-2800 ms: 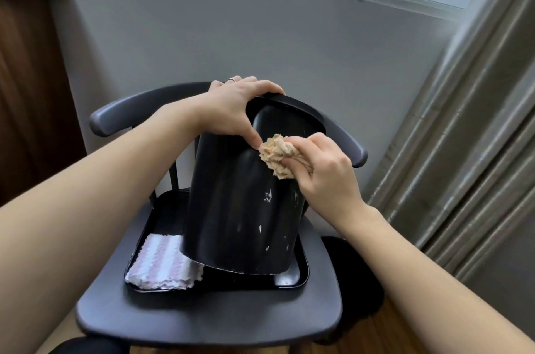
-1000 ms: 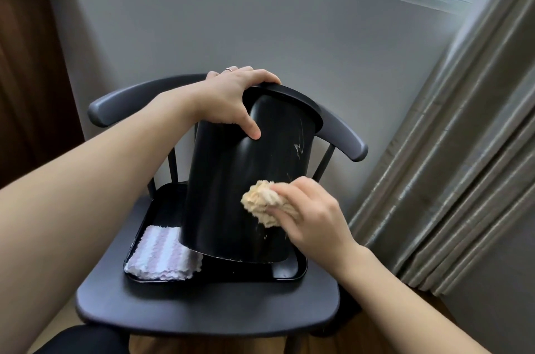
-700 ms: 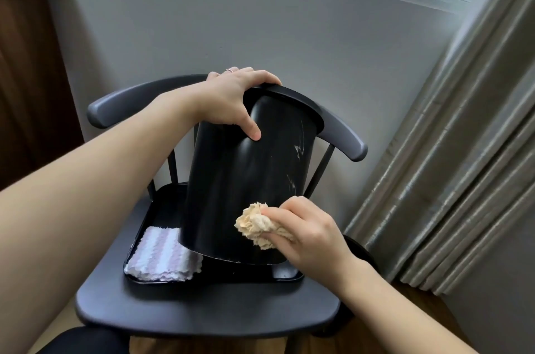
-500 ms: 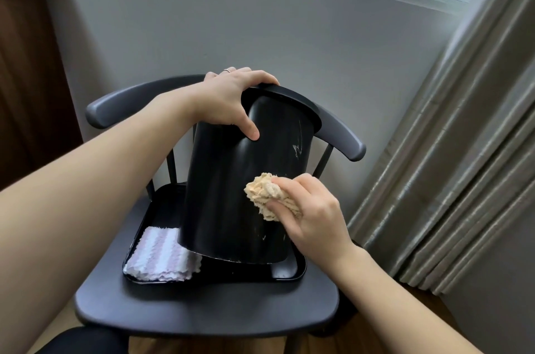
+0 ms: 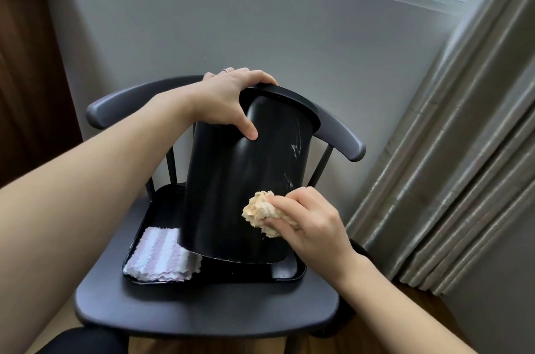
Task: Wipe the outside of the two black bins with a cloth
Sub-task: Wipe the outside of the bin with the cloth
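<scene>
Black bin tilts in the tray on the chair seat, toward the tray's right edge. Left hand grips its rim. Right hand, clutching the wadded cloth, has slid back down the wall from half a second ago; white scuffs above remain, so wiping continues.

Bin in tray (on chair), folded cloth left.

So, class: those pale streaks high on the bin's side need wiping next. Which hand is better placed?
Right hand: it grips the cloth just below the streaks; the left hand steadies the tilted bin.
</scene>
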Demonstrator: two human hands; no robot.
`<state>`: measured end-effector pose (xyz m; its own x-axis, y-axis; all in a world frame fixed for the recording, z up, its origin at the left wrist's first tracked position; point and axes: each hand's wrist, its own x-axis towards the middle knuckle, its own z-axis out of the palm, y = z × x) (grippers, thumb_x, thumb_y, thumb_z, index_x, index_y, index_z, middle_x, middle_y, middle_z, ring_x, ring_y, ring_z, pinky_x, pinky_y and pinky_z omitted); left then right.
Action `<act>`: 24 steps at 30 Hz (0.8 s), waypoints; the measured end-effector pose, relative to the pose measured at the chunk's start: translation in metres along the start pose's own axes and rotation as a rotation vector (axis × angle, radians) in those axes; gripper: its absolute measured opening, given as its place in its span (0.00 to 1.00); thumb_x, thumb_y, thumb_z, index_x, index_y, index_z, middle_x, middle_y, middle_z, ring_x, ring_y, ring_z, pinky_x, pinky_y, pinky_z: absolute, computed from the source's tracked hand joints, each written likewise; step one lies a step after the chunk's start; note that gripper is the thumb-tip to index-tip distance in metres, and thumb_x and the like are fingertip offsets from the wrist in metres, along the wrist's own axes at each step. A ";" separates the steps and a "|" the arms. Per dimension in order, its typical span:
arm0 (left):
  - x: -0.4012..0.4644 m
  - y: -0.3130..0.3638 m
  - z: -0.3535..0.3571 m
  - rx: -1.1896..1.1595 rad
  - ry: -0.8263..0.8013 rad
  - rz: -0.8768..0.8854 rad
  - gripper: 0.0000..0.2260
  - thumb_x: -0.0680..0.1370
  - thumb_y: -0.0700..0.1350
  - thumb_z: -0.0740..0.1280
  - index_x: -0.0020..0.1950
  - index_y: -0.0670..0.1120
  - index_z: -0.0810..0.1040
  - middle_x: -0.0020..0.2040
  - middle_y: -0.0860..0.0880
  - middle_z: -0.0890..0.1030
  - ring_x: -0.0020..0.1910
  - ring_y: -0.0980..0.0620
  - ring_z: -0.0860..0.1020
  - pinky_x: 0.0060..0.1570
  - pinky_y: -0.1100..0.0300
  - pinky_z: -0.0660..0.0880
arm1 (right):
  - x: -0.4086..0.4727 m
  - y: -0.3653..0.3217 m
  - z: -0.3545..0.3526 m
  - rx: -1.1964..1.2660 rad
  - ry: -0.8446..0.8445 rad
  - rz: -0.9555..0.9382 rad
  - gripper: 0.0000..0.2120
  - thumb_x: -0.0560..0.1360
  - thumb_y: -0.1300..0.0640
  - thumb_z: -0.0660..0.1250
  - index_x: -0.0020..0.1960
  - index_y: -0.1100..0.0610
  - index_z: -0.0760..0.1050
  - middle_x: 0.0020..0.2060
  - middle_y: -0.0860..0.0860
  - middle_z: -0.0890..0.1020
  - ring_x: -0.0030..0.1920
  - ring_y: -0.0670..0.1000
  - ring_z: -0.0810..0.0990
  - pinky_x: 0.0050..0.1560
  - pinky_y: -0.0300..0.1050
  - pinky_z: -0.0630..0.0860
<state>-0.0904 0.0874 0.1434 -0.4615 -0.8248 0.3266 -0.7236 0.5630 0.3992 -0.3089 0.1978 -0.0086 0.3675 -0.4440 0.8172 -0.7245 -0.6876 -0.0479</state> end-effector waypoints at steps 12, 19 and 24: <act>0.002 -0.001 0.001 -0.040 0.037 -0.081 0.36 0.65 0.59 0.82 0.68 0.64 0.69 0.50 0.65 0.68 0.59 0.54 0.62 0.60 0.55 0.58 | -0.027 -0.001 0.002 0.043 -0.064 -0.009 0.12 0.75 0.53 0.74 0.54 0.59 0.83 0.40 0.53 0.79 0.39 0.54 0.78 0.41 0.47 0.78; 0.013 0.015 0.017 0.234 0.108 0.009 0.37 0.68 0.51 0.71 0.75 0.61 0.62 0.60 0.53 0.69 0.71 0.45 0.64 0.64 0.46 0.61 | -0.033 -0.006 0.006 0.121 -0.035 0.056 0.13 0.76 0.49 0.72 0.51 0.60 0.81 0.42 0.52 0.80 0.40 0.54 0.78 0.42 0.47 0.78; 0.015 0.016 0.020 0.313 0.104 -0.063 0.42 0.65 0.63 0.77 0.76 0.64 0.63 0.56 0.53 0.66 0.71 0.44 0.64 0.67 0.44 0.58 | -0.031 -0.008 0.003 0.189 -0.018 0.108 0.14 0.74 0.49 0.74 0.49 0.59 0.77 0.41 0.51 0.79 0.40 0.52 0.77 0.43 0.45 0.77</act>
<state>-0.1193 0.0835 0.1377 -0.3679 -0.8386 0.4018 -0.8790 0.4546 0.1439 -0.3127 0.2148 -0.0354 0.3047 -0.5299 0.7914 -0.6389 -0.7300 -0.2428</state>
